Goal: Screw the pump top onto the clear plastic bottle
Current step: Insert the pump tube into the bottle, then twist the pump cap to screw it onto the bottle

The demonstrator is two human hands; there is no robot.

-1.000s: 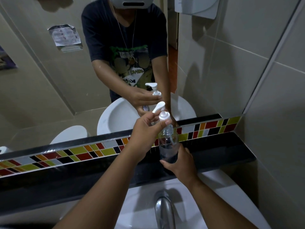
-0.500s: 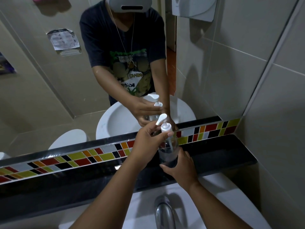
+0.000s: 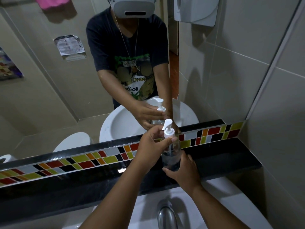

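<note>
A clear plastic bottle point(image 3: 171, 158) stands upright on the black ledge point(image 3: 222, 156) under the mirror, holding some clear liquid. My right hand point(image 3: 184, 172) wraps its lower body from the near side. The white pump top point(image 3: 168, 130) sits on the bottle's neck, nozzle pointing up and left, its tube running down inside. My left hand point(image 3: 151, 147) comes from the left, with thumb and fingertips pinched on the pump's white collar. The bottle's neck is hidden behind those fingers.
A chrome tap point(image 3: 166, 217) rises from the white sink point(image 3: 222, 204) just below my arms. A band of coloured tiles point(image 3: 82, 161) backs the ledge. The mirror point(image 3: 49, 96) above reflects the person, hands and bottle. A tiled wall point(image 3: 280, 129) closes the right side.
The pump top has dropped lower onto the bottle's neck. My left hand's fingers have shifted around the collar. My right hand keeps the same hold on the bottle. The camera has tilted up.
</note>
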